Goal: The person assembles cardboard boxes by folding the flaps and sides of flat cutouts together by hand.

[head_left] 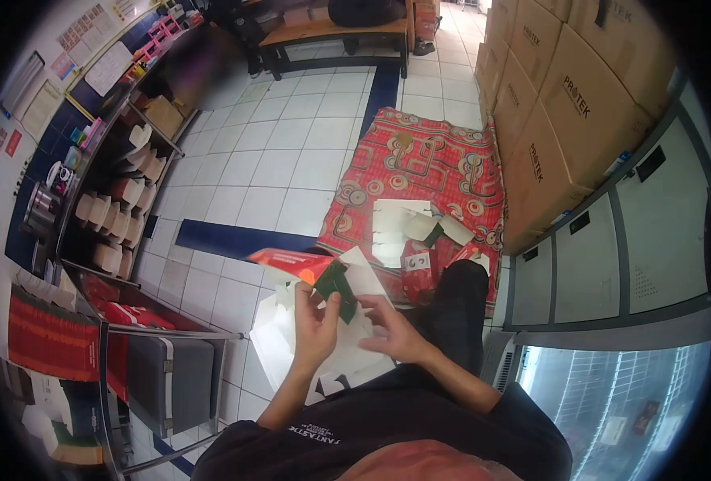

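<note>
Over my lap is a partly folded cardboard food box (335, 290), with a red printed side, a dark green panel and white inner faces. My left hand (315, 327) grips it at the green panel, thumb on top and fingers behind. Just to the right, my right hand (391, 330) has its fingers bent near the box's white flap; whether they pinch the card cannot be made out. Beneath both hands, white flat card sheets (271, 341) lie across my lap, partly hidden by my forearms.
A red patterned mat (419, 152) on the tiled floor carries white card pieces (391, 232) and a red box (419, 272). Stacked brown cartons (563, 112) and grey lockers (652, 232) line the right. Left stands a shelf of folded boxes (111, 216); a wooden bench (331, 34) is behind.
</note>
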Motion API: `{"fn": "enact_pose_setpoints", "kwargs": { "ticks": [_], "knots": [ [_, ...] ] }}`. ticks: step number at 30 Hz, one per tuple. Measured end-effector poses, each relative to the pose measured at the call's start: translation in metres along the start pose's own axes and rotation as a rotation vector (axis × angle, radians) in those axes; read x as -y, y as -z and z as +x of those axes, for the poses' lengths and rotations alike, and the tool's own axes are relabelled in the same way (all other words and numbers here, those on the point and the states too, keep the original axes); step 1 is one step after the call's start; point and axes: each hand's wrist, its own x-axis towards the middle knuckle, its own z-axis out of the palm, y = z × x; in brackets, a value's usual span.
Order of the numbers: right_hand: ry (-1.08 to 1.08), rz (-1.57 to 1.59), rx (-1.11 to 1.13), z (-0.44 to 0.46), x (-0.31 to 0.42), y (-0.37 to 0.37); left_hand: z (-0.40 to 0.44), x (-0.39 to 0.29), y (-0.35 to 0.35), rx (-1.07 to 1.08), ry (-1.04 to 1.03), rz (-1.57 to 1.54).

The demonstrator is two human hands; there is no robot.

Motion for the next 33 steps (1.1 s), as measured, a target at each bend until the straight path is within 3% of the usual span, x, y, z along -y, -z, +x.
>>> {"fn": "enact_pose_setpoints", "kwargs": {
  "ticks": [3, 5, 6, 7, 8, 9, 12, 13, 14, 15, 17, 20, 25, 27, 30, 33],
  "knots": [
    [-0.073, -0.141, -0.096, 0.005, -0.004, -0.008, -0.006, 0.008, -0.006, -0.014, 0.025, 0.033],
    [-0.047, -0.314, -0.359, 0.01, -0.038, -0.008, -0.008, 0.015, -0.01, -0.071, -0.04, 0.152],
    [-0.045, -0.311, -0.354, 0.012, -0.052, -0.008, -0.01, 0.025, -0.008, -0.098, -0.068, 0.149],
    [-0.105, -0.085, -0.445, 0.013, -0.061, -0.008, -0.011, 0.038, -0.002, -0.102, -0.067, 0.152],
    [-0.163, 0.139, -0.535, 0.013, -0.069, -0.007, -0.011, 0.052, 0.003, -0.074, -0.206, 0.292],
    [-0.165, 0.138, -0.534, 0.012, -0.064, -0.009, -0.013, 0.063, 0.007, -0.043, -0.344, 0.43],
    [-0.123, 0.112, -0.574, 0.01, -0.037, -0.012, -0.016, 0.066, -0.002, -0.013, -0.449, 0.54],
    [-0.057, -0.085, -0.6, 0.01, -0.033, -0.011, -0.016, 0.064, -0.007, 0.024, -0.511, 0.596],
    [0.011, -0.283, -0.622, 0.009, -0.031, -0.01, -0.018, 0.065, -0.014, -0.001, -0.478, 0.57],
    [0.012, -0.287, -0.622, 0.009, -0.028, -0.007, -0.022, 0.072, -0.017, -0.001, -0.478, 0.566],
    [0.286, -0.579, -0.573, 0.01, -0.024, 0.0, -0.033, 0.091, -0.019, -0.013, -0.377, 0.495],
    [0.376, -0.738, -0.467, 0.007, -0.015, 0.003, -0.038, 0.067, -0.028, -0.044, -0.171, 0.43],
    [0.406, -0.802, -0.437, 0.006, -0.017, 0.01, -0.019, 0.036, -0.028, -0.191, -0.038, 0.042],
    [0.445, -0.804, -0.431, 0.008, -0.018, 0.01, -0.015, 0.029, -0.019, -0.052, 0.168, 0.037],
    [0.464, -0.866, -0.416, 0.008, -0.011, 0.01, -0.004, 0.023, -0.024, -0.126, 0.093, -0.138],
    [0.428, -0.91, -0.374, 0.006, -0.006, 0.01, -0.002, 0.023, -0.023, -0.132, 0.084, -0.124]
  ]
}}
